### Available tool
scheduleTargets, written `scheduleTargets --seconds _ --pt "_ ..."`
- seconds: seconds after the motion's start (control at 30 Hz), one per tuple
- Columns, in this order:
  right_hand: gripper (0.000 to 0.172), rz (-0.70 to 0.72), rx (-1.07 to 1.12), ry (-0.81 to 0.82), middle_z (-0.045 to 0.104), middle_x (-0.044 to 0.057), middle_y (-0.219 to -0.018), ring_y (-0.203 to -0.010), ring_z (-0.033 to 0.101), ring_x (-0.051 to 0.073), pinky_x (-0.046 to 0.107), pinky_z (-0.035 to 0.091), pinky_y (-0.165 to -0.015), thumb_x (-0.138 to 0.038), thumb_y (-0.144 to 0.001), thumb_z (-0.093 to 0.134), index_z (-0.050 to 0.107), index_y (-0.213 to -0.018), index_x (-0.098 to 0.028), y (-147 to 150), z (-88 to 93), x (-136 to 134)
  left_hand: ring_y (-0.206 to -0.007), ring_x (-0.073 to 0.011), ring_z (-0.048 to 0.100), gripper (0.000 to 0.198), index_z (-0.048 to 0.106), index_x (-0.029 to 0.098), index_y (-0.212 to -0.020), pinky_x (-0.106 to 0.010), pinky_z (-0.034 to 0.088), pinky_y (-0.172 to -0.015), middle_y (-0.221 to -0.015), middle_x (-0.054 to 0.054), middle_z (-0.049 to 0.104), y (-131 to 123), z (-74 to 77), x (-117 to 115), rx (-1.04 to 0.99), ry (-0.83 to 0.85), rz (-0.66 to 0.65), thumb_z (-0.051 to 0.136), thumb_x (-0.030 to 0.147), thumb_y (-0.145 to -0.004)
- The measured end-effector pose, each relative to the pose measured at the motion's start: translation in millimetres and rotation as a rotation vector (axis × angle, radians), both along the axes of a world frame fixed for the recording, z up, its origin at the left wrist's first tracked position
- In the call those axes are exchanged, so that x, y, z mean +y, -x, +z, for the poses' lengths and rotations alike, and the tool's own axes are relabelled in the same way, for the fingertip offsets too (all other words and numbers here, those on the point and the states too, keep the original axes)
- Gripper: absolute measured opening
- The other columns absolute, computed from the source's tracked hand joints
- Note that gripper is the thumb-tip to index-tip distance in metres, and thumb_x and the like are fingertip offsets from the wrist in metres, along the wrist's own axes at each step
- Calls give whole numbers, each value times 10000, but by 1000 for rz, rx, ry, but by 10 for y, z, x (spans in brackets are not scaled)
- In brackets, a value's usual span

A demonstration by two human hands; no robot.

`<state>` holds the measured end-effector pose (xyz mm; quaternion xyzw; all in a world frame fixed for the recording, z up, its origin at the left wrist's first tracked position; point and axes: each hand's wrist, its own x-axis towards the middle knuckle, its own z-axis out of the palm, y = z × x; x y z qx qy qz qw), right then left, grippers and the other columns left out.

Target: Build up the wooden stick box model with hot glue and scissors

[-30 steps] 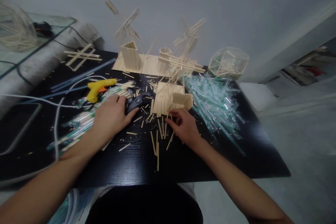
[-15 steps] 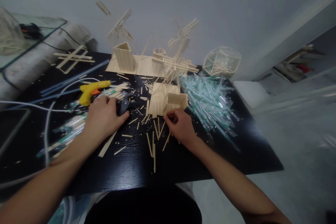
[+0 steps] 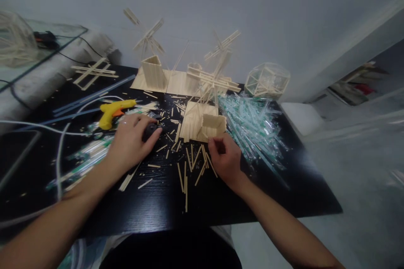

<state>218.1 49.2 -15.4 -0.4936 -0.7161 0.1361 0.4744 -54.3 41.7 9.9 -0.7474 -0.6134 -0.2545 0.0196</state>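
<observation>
My left hand is curled around dark-handled cutting pliers on the black table, mostly covering them. A yellow glue gun lies just beyond that hand. My right hand has thumb and forefinger pinched together at the front edge of a wooden base; whatever is between the fingertips is too small to make out. On this base stands an open-topped box of wooden sticks, right above the hand. Loose cut sticks are scattered between my hands.
Behind stand wooden windmill models with stick blades. A heap of clear and green plastic wrappers covers the right side. Farther back is a stick-framed polyhedron. A white cable loops across the left, near wrapped sticks.
My left hand has closed over the pliers, turning them so less shows. My right hand has shifted slightly right and down along the base's front edge. The view has tilted a little.
</observation>
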Motion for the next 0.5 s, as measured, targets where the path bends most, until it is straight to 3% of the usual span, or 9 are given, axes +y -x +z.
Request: scheduleTargets --seconds 0.23,0.4,0.5 --pt "199 20 89 -36 549 -3 -690 -578 521 137 267 440 -538 -267 -976 567 541 -785 -216 -19 48 -69 -994 -225 655 248 670 186 -1124 -385 504 -936 -1035 -80 721 -130 -50 -66 -160 -19 -282 516 351 -1020" --pt "133 78 111 -119 585 15 -720 -609 555 155 278 451 -542 -212 -963 556 555 -832 -227 -39 110 -129 -989 -223 648 280 663 185 -1190 -382 512 -917 -1046 -88 719 -126 -85 -64 -181 17 -354 527 365 -1024" --pt "141 153 114 -40 601 13 -720 -605 565 153 275 462 -545 -245 -973 564 575 -834 -227 -20 88 -148 -994 -218 650 279 659 183 -1207 -375 513 -918 -1061 -90 722 -124 -57 -80 -194 25 -372 503 338 -1034"
